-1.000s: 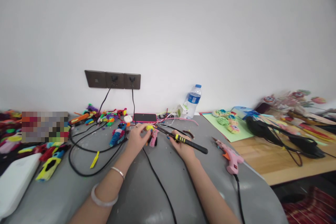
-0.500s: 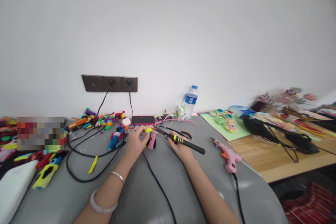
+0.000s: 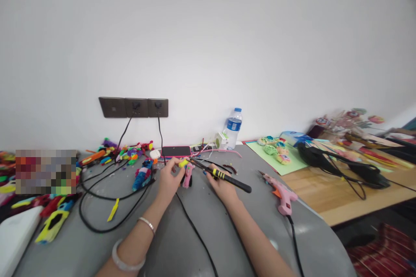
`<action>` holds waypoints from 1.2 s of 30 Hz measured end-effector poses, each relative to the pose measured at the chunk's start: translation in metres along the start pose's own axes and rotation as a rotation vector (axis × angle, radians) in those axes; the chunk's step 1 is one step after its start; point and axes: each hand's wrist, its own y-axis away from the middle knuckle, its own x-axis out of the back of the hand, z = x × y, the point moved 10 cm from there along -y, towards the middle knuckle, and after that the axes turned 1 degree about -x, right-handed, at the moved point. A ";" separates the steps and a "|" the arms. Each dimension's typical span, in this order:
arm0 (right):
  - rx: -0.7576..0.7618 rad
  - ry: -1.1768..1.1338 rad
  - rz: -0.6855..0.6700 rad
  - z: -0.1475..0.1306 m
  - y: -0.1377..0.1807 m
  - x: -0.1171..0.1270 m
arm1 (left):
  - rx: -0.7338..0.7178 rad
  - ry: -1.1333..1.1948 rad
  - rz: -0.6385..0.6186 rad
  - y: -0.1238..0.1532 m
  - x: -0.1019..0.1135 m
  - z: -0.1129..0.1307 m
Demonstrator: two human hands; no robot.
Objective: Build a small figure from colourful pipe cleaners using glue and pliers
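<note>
My left hand (image 3: 169,178) is closed in a pinch on a small pink and yellow pipe-cleaner figure (image 3: 186,173), held just above the grey table (image 3: 182,242). My right hand (image 3: 221,186) grips a black tool with a yellow-striped handle (image 3: 227,178), held like a pen. Its thin tip points left and touches the yellow top of the figure. A black cord (image 3: 195,229) runs from under my hands toward the table's near edge.
A pink glue gun (image 3: 282,192) lies to the right of my right hand. A phone (image 3: 176,151), water bottle (image 3: 232,127) and wall sockets (image 3: 134,107) are at the back. Colourful pipe-cleaner pieces (image 3: 123,156) and looping black cables (image 3: 104,199) fill the left. A wooden table (image 3: 351,190) stands at the right.
The view has tilted slightly, so everything sits lower in the frame. Both hands keep their grips, with the tool tip staying at the figure.
</note>
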 end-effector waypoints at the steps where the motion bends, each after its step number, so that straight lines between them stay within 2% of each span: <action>1: -0.003 0.005 0.003 0.000 0.000 0.000 | 0.002 0.013 0.007 0.000 0.000 -0.001; 11: 0.007 0.044 0.026 -0.001 0.000 -0.001 | 0.062 0.226 0.032 -0.002 -0.003 -0.015; 22: -0.002 0.029 0.022 0.000 0.000 -0.001 | 0.136 0.420 -0.021 -0.002 -0.015 -0.028; 28: -0.010 0.023 0.008 0.000 0.000 -0.001 | 0.157 0.531 -0.080 0.000 -0.023 -0.026; 36: -0.002 0.014 0.003 -0.002 0.001 -0.001 | 0.148 0.546 -0.070 -0.001 -0.021 -0.020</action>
